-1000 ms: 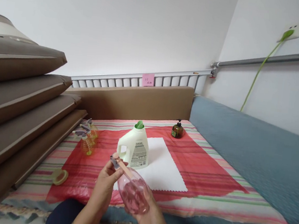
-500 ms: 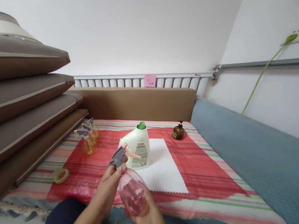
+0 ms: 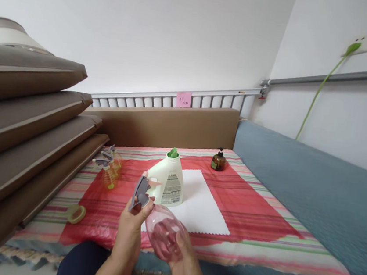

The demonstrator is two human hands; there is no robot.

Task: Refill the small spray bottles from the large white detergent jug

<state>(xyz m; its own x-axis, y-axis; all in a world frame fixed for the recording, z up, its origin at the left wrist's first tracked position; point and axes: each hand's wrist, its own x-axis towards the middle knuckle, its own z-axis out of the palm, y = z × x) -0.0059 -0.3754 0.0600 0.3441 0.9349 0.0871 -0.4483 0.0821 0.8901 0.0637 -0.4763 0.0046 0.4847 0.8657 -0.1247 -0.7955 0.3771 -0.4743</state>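
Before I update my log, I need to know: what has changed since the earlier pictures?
The spray head on the pink bottle turned: its nozzle, first slanting down along the bottle, now points rightward. The left hand stays at the neck, the right hand around the body. The white jug stayed put.

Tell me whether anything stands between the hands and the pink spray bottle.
Nothing visible does: the left hand grips the pink spray bottle near its top, the right hand lower down. The pale jug stands beyond it, not between.
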